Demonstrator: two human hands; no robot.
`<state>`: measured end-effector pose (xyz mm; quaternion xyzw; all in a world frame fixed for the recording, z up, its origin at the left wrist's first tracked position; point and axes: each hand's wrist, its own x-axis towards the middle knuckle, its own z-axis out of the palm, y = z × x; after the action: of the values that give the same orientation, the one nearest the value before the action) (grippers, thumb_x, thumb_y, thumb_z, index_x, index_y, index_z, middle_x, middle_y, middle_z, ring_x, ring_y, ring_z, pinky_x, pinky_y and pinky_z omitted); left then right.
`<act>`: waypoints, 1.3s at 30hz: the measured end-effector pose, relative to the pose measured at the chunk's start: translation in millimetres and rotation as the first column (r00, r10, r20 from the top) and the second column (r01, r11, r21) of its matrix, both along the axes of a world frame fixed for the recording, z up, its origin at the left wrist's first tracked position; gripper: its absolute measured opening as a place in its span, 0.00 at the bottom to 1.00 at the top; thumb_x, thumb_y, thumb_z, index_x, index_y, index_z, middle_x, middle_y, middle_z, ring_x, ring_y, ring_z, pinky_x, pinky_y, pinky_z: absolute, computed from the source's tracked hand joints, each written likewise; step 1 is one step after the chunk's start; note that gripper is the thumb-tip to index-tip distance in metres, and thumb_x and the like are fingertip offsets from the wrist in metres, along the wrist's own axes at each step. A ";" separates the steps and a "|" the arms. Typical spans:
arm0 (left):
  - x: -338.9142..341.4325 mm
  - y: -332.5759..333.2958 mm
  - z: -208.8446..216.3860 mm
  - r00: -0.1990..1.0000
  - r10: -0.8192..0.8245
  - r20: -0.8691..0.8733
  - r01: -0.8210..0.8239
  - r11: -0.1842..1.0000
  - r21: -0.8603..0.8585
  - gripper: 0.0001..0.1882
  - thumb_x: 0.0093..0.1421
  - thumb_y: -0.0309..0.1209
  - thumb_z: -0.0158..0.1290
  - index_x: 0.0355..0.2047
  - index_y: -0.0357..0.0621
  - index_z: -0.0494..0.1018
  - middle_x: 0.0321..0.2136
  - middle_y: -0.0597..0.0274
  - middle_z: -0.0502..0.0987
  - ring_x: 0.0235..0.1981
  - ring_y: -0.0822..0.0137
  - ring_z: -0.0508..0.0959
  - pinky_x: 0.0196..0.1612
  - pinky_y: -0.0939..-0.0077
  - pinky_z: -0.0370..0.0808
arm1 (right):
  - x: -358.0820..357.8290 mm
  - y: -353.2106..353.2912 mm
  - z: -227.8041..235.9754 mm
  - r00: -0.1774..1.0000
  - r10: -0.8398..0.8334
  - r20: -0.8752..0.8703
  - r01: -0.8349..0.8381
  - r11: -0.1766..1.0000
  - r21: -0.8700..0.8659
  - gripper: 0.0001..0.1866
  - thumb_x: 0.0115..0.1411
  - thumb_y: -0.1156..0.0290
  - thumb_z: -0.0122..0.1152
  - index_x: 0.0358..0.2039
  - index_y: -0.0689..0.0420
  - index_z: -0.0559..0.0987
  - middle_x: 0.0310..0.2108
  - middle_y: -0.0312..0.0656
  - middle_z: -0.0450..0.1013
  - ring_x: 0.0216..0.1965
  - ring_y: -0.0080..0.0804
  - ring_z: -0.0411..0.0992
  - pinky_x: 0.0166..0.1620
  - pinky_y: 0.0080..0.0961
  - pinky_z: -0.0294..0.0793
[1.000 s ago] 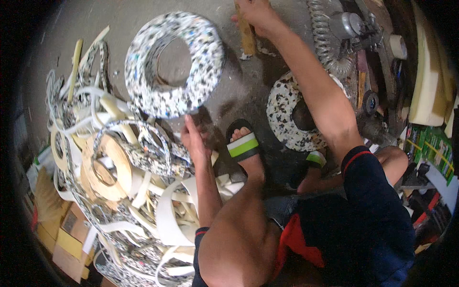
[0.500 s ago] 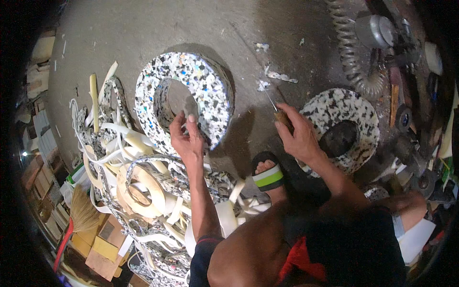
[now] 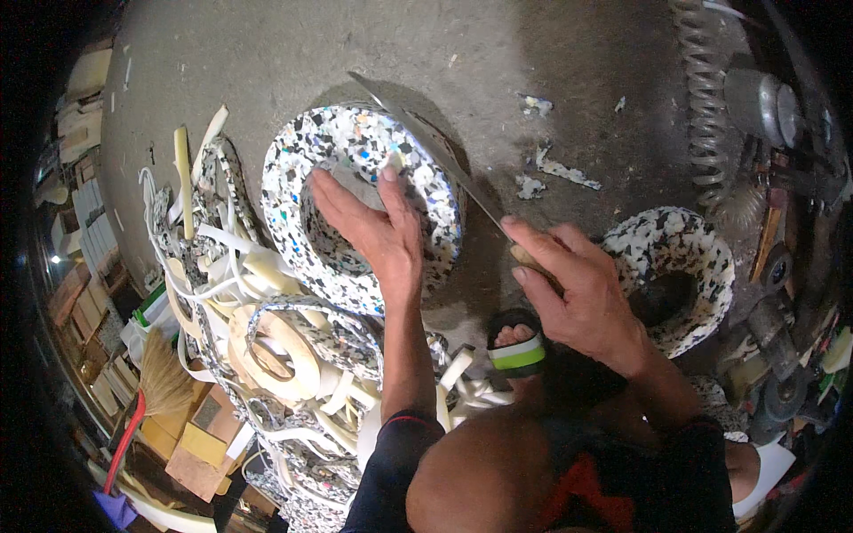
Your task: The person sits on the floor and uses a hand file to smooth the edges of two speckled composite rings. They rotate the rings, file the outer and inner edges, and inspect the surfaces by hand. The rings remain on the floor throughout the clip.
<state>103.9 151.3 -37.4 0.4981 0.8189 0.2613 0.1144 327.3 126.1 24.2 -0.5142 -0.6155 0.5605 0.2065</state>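
A thick speckled foam ring [image 3: 289, 191] in white, black and blue stands on the grey floor in front of me. My left hand [image 3: 382, 226] is over its hole with fingers spread, thumb at the ring's upper face; whether it presses on the foam is hard to tell. In my right hand [image 3: 577, 289] is a long thin knife [image 3: 453, 169], gripped by its wooden handle. Its blade slants up and left along the ring's right outer edge. To the right of that hand lies a second speckled foam ring [image 3: 702, 258], partly hidden by my arm.
Heaped foam strips and cream foam rings [image 3: 284, 355] cover the lower left. A straw broom [image 3: 164, 377] lies beyond them. Small foam scraps [image 3: 569, 169] dot the floor. A coiled hose [image 3: 702, 107] and metal tools line the right side. My sandalled foot [image 3: 517, 346] is close below the knife.
The knife has swung up and left, so its blade now lies along the ring's edge. My left hand's fingers have spread from a near pinch. The whole view has shifted slightly.
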 end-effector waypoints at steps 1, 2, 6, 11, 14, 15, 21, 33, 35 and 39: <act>-2.2 4.3 -0.8 0.992 -0.035 -0.124 0.041 0.998 0.039 0.42 0.71 0.44 0.49 0.69 0.21 0.47 0.69 0.22 0.46 0.73 0.36 0.47 0.72 0.51 0.45 | -4.7 3.4 -0.7 1.000 0.016 0.003 -0.016 1.000 -0.012 0.26 0.62 0.77 0.59 0.62 0.58 0.73 0.35 0.47 0.71 0.33 0.38 0.73 0.37 0.32 0.73; -5.3 10.9 -2.6 0.978 -0.080 -0.192 0.081 0.997 -0.001 0.41 0.73 0.45 0.44 0.71 0.24 0.44 0.72 0.26 0.40 0.74 0.33 0.39 0.73 0.45 0.39 | -7.7 6.7 -1.3 1.000 0.029 0.010 -0.029 1.000 0.007 0.26 0.63 0.77 0.58 0.62 0.58 0.73 0.35 0.48 0.71 0.32 0.38 0.72 0.37 0.32 0.73; -7.8 33.8 -16.1 0.945 -0.200 -0.260 0.150 0.968 -0.201 0.37 0.74 0.46 0.38 0.71 0.29 0.48 0.73 0.35 0.44 0.74 0.33 0.40 0.72 0.38 0.40 | -13.2 19.3 -1.8 0.994 0.094 0.061 -0.095 0.996 0.001 0.25 0.65 0.75 0.57 0.63 0.60 0.72 0.34 0.48 0.69 0.32 0.38 0.71 0.37 0.34 0.72; -5.6 35.0 -24.5 0.946 -0.188 -0.263 0.145 0.974 -0.174 0.36 0.74 0.45 0.39 0.71 0.29 0.48 0.73 0.36 0.45 0.74 0.33 0.41 0.71 0.35 0.40 | -10.2 26.5 7.0 0.993 0.106 0.049 -0.105 0.994 -0.030 0.25 0.64 0.75 0.56 0.63 0.60 0.72 0.34 0.49 0.69 0.32 0.40 0.71 0.37 0.35 0.72; -5.7 33.8 -24.6 0.943 -0.187 -0.275 0.140 0.973 -0.182 0.36 0.73 0.44 0.39 0.72 0.30 0.48 0.73 0.37 0.44 0.74 0.34 0.40 0.70 0.33 0.40 | -9.9 28.7 9.1 0.992 0.116 0.050 -0.112 0.992 -0.065 0.25 0.64 0.76 0.56 0.62 0.60 0.72 0.34 0.49 0.70 0.32 0.40 0.72 0.38 0.35 0.73; -5.6 34.5 -24.6 0.945 -0.187 -0.270 0.140 0.973 -0.186 0.36 0.73 0.44 0.39 0.72 0.30 0.48 0.73 0.37 0.44 0.74 0.34 0.40 0.70 0.33 0.40 | -10.1 29.5 8.8 0.992 0.118 0.048 -0.115 0.991 -0.064 0.25 0.64 0.76 0.56 0.62 0.60 0.72 0.34 0.49 0.70 0.32 0.41 0.72 0.38 0.34 0.73; -2.9 35.8 -22.7 0.951 -0.169 -0.260 0.117 0.971 -0.206 0.36 0.73 0.43 0.40 0.72 0.31 0.47 0.74 0.39 0.44 0.74 0.35 0.40 0.70 0.32 0.39 | -11.9 33.5 6.8 0.991 0.127 0.033 -0.125 0.990 -0.066 0.24 0.64 0.76 0.56 0.61 0.61 0.73 0.34 0.49 0.71 0.34 0.43 0.73 0.40 0.35 0.74; -3.2 35.8 -24.6 0.954 -0.150 -0.260 0.098 0.974 -0.202 0.37 0.73 0.45 0.40 0.72 0.31 0.48 0.74 0.39 0.45 0.74 0.35 0.41 0.70 0.31 0.39 | -25.8 45.6 -5.4 0.994 0.108 0.034 -0.107 0.994 -0.022 0.22 0.63 0.74 0.57 0.58 0.64 0.75 0.39 0.57 0.77 0.39 0.51 0.77 0.44 0.40 0.74; -2.6 35.9 -25.1 0.955 -0.142 -0.262 0.090 0.975 -0.201 0.36 0.73 0.46 0.39 0.72 0.32 0.48 0.74 0.39 0.45 0.74 0.35 0.41 0.70 0.31 0.39 | -21.3 40.4 -0.1 0.996 0.088 0.019 -0.087 0.995 -0.040 0.22 0.63 0.74 0.57 0.58 0.65 0.75 0.39 0.57 0.77 0.39 0.51 0.77 0.44 0.40 0.75; -2.5 36.7 -25.3 0.959 -0.140 -0.245 0.095 0.978 -0.187 0.37 0.73 0.46 0.39 0.72 0.33 0.48 0.74 0.39 0.45 0.74 0.35 0.40 0.70 0.30 0.39 | -29.1 50.7 -8.2 0.992 0.123 0.025 -0.125 0.989 0.081 0.23 0.63 0.74 0.57 0.59 0.65 0.74 0.39 0.58 0.77 0.40 0.50 0.77 0.45 0.38 0.75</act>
<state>101.4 188.0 -62.8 0.5639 0.8151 0.1152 0.0655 298.2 176.8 16.0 -0.4718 -0.6708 0.5412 0.1859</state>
